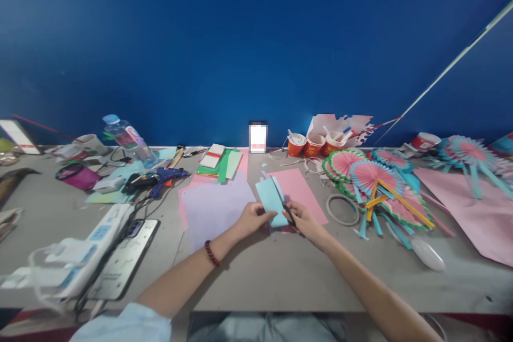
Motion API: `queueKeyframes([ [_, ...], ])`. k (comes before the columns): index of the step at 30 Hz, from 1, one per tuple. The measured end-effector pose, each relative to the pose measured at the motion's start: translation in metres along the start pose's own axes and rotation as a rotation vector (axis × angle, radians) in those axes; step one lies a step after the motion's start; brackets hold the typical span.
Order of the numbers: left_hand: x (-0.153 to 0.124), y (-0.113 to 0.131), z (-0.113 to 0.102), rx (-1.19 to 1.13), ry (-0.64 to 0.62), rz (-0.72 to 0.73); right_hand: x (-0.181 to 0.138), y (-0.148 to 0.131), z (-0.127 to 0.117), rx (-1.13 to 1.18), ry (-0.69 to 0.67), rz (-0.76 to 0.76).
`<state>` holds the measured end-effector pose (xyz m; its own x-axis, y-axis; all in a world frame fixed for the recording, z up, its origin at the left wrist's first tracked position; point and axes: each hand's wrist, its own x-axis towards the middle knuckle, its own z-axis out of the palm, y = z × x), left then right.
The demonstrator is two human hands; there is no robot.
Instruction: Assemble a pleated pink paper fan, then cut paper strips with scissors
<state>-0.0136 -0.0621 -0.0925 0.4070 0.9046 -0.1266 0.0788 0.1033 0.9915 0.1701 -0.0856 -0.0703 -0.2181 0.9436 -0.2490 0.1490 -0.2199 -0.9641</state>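
My left hand point(256, 216) grips a light blue sheet of paper point(269, 195) by its lower left edge, thumb on top. On the other side, my right hand point(302, 217) is closed around the black handles of a pair of scissors point(289, 215). The blades lie along the right part of the blue paper, where a narrow strip stands apart from the main piece. Beneath both hands are a pink sheet point(300, 192) and, to the left, a lavender sheet point(218, 208).
Several paper fans point(377, 176) lie at the right, near a roll of tape point(342, 210) and a white computer mouse point(428, 254). Red paper cups point(315, 145) line the back. On the left are a power strip point(96, 246), a phone point(126, 259), a blue glue gun point(166, 177) and a bottle point(130, 139).
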Motion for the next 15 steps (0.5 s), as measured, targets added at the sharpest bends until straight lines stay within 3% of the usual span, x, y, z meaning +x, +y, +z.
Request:
queueKeyframes([
  [9, -0.003, 0.014, 0.004, -0.075, 0.014, -0.03, -0.002, -0.003, -0.002, 0.058, 0.041, -0.016],
  [15, 0.001, 0.014, 0.0, -0.436, 0.283, 0.011, 0.003, 0.002, -0.005, 0.102, 0.021, -0.026],
])
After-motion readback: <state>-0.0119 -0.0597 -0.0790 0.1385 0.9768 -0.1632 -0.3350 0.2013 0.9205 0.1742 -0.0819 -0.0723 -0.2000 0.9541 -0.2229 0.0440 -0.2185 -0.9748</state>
